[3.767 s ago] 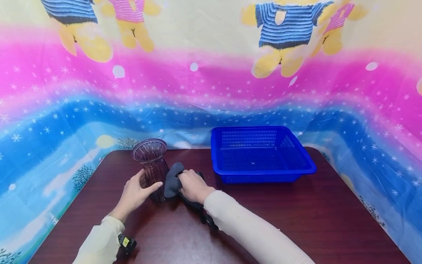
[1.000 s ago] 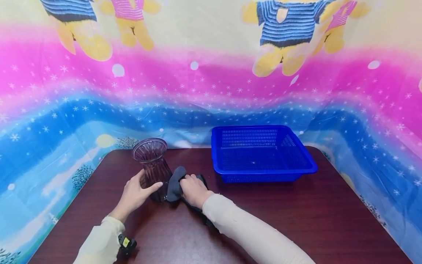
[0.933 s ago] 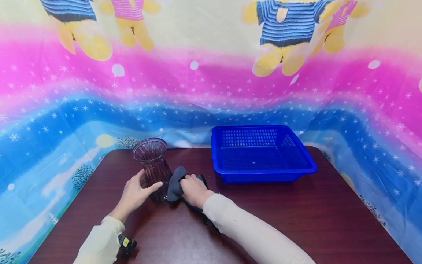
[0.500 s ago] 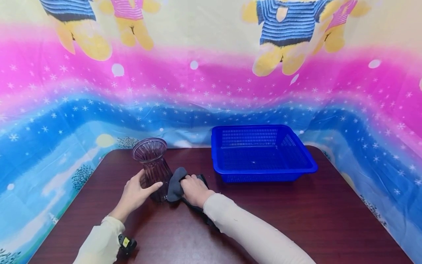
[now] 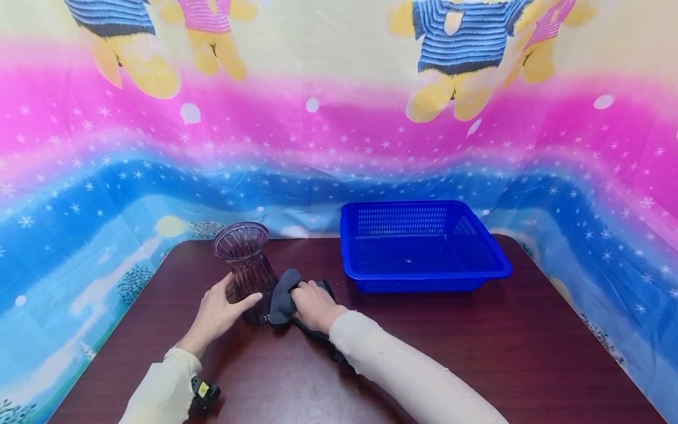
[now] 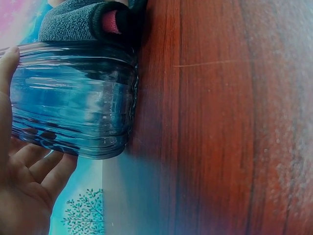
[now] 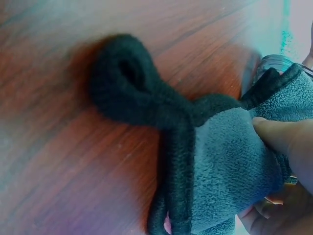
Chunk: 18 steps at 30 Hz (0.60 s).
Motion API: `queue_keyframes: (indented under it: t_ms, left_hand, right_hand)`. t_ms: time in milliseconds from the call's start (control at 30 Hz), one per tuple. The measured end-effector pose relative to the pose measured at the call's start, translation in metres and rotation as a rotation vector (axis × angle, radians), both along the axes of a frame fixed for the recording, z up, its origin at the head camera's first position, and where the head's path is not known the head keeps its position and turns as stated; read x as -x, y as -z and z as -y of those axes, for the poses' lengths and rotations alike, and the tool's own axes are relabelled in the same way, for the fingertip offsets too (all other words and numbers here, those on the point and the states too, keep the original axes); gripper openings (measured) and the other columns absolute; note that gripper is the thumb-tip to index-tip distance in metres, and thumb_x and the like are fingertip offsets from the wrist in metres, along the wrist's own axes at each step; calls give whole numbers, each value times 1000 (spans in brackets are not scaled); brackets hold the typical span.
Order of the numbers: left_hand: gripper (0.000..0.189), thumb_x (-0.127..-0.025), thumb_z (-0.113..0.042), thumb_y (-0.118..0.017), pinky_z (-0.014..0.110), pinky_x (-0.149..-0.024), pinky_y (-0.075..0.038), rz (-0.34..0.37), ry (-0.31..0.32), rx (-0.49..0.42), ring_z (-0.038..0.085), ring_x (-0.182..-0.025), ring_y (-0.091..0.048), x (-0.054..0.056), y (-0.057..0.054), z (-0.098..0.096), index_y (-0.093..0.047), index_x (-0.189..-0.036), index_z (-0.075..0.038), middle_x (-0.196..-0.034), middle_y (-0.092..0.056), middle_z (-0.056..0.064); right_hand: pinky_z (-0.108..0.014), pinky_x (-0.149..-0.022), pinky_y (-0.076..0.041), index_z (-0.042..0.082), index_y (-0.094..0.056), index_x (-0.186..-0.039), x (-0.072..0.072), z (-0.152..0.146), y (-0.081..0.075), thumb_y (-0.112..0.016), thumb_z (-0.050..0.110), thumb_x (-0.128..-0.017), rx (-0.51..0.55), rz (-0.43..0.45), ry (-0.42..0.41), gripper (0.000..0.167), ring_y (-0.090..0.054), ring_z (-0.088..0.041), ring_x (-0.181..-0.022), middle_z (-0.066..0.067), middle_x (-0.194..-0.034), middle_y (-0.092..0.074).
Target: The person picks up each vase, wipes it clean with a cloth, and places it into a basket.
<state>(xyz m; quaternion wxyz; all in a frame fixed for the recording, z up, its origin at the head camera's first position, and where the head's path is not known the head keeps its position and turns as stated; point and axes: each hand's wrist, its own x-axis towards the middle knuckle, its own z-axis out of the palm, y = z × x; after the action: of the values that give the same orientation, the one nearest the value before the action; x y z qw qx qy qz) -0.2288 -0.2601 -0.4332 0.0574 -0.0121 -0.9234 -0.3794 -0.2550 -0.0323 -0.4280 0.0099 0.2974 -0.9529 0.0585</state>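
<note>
A purple-tinted, ribbed glass vase [image 5: 250,274] with a flared rim stands on the table at centre left. My left hand [image 5: 214,312] grips it from the left, thumb across the near side and fingers curled behind. In the left wrist view the vase's base [image 6: 115,105] meets the tabletop. Bunched in my right hand [image 5: 316,307] is a dark grey towel [image 5: 283,299], which lies against the lower right side of the vase. In the right wrist view the thumb pinches the terry towel [image 7: 227,161], and its black edging hangs in folds over the wood.
A blue plastic basket [image 5: 424,275] with perforated walls sits at the back right of the dark red-brown table [image 5: 450,353]. Behind it a printed cloth backdrop [image 5: 318,141] surrounds the table. A small black wrist device [image 5: 203,391] is strapped at the left sleeve.
Since the oldest frame, my right hand and the towel have shifted slightly down and right along the vase's lower side. Over the last second almost nothing has moved; the left hand keeps its grip.
</note>
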Motion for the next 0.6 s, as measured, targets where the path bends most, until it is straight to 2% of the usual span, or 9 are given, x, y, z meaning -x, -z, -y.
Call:
queue_keyframes:
  t_ms: [400,600]
  left_hand:
    - [91,-89,-57,-70,56,-105,-48,-26,-1,-4,42,-134,-56,0,0,-1,-36,-154,-2,-146,-54,27]
    - [92,-89,-56,-70,57,-106,-47,-27,1,-3,43,-135,-54,0,1,0,-36,-154,-2,-147,-53,27]
  right_hand:
    - [-35,-85,-54,13,-69,-91,3,-2,-11,-66,20,-96,95,49,-30,9,-62,-25,-93,-7,-104,-69]
    - [-35,-83,-55,13,-69,-93,3,0,-19,-67,19,-94,119,24,-38,6,-63,-25,-93,-7,-105,-70]
